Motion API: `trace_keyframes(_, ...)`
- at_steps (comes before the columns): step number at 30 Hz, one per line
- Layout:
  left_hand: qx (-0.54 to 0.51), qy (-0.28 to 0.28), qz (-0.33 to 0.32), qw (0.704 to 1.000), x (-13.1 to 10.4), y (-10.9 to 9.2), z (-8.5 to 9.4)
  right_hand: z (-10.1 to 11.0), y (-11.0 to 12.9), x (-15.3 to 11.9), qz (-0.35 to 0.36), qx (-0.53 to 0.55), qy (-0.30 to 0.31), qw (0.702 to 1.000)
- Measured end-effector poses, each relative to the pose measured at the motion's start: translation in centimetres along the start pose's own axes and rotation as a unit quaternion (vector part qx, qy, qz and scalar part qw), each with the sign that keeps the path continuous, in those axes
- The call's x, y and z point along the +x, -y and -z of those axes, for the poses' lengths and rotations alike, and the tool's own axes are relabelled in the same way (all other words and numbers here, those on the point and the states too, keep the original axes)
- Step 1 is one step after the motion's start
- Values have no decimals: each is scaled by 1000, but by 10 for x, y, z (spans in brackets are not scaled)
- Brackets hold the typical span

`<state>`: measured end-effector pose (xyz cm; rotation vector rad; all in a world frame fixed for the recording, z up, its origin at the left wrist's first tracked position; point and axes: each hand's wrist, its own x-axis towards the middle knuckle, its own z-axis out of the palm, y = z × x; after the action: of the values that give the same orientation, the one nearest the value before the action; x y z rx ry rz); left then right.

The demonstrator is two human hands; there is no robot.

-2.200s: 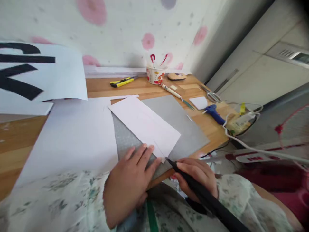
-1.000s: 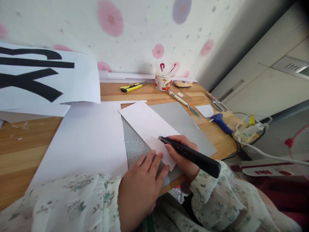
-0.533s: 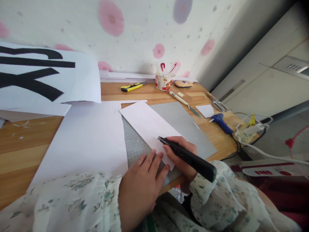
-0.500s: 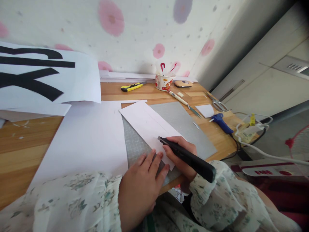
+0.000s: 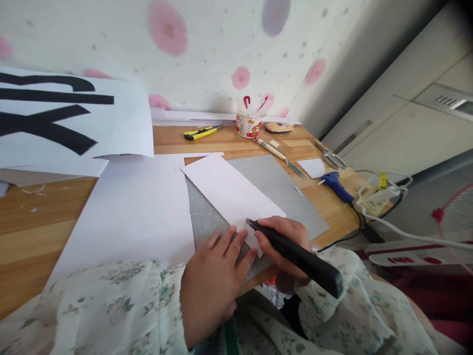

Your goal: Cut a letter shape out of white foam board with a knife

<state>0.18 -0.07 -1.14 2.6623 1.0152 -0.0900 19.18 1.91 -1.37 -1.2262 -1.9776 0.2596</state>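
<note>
A long white board strip (image 5: 229, 187) lies diagonally on the grey cutting mat (image 5: 303, 197). My right hand (image 5: 288, 241) grips a black utility knife (image 5: 303, 256), its tip at the strip's surface near the lower end. Spread fingers of my left hand (image 5: 218, 276) press on the strip's near end and the mat, a little left of the knife tip. To the left of the mat lies a large white sheet (image 5: 136, 212). Thin faint lines show on the strip.
A printed sheet with black shapes (image 5: 125, 123) is at left. Further back are a yellow cutter (image 5: 201, 133), a paper cup (image 5: 248, 125) and a computer mouse (image 5: 279, 127). Tweezers (image 5: 295, 170), scissors (image 5: 334, 160) and a blue glue gun (image 5: 337, 187) lie at right.
My right hand and the knife have moved slightly right and toward me, the tip sliding along the strip. My left hand has hardly moved.
</note>
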Motion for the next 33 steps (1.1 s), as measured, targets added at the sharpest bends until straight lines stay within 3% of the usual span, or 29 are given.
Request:
trace_keyframes(9, 11, -1, -7, 1000, -4, 1, 3, 26, 3, -23, 44, -21, 35, 998)
trace_keyframes(17, 21, 16, -3, 1000, -3, 2, 8, 36, 1, -36, 85, -24, 45, 995)
trace_keyframes(23, 18, -6, 0, 1000, -3, 3, 5, 42, 9, -48, 58, -26, 23, 998)
trace_keyframes(25, 3, -27, -5, 1000, -3, 4, 3, 46, 9, -49, 37, -41, -25, 998)
trace_keyframes(28, -48, -116, 6, 992, -4, 4, 2, 50, 0, -43, 6, -52, -86, 995)
trace_keyframes(31, -135, -200, 59, 969, -5, 2, 7, 47, -20, -27, -6, -49, -77, 996)
trace_keyframes(33, -207, -190, 104, 954, -5, 0, 12, 40, -35, -16, -14, -66, -36, 997)
